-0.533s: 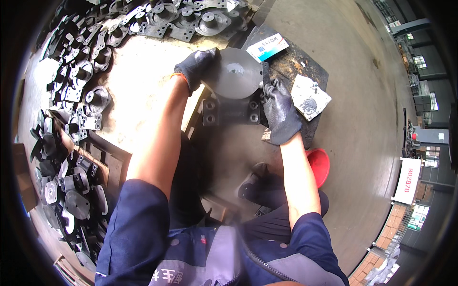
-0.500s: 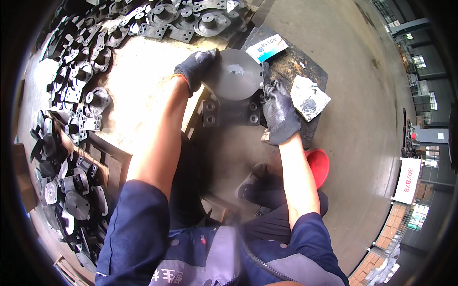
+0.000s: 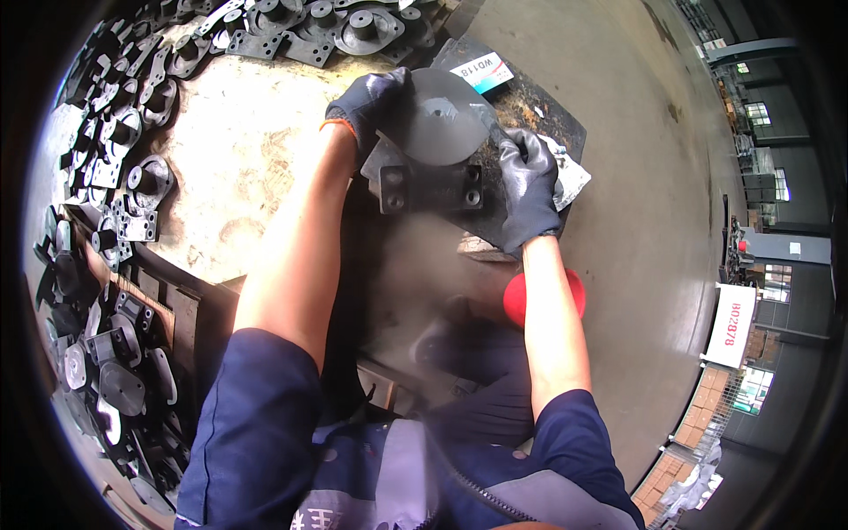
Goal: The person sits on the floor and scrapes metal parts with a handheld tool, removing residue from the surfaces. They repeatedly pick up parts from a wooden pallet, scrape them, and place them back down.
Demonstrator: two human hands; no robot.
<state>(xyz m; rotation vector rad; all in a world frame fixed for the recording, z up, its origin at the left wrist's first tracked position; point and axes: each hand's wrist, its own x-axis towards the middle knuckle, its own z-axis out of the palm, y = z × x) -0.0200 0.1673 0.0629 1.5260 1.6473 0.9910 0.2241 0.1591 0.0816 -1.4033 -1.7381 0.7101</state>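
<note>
A dark metal bracket is held up in front of me; it has a round disc and a rectangular plate with several holes below it. Around the disc's left edge, my left hand, in a dark glove, is closed. My right hand, gloved too, is at the disc's right edge with its fingers curled. Whatever those fingers hold is hidden and smeared by motion. Just behind the right hand a crumpled white cloth or paper shows partly.
A white and blue box lies on a dark, worn board. Many similar metal brackets line the left and far edges of the pale tabletop, with more stacked lower left. A red round object is below my right forearm.
The view has shifted slightly. My right hand moved up along the disc's right edge; the thin dark strip seen in its fingers earlier no longer shows clearly. My left hand keeps its grip.
</note>
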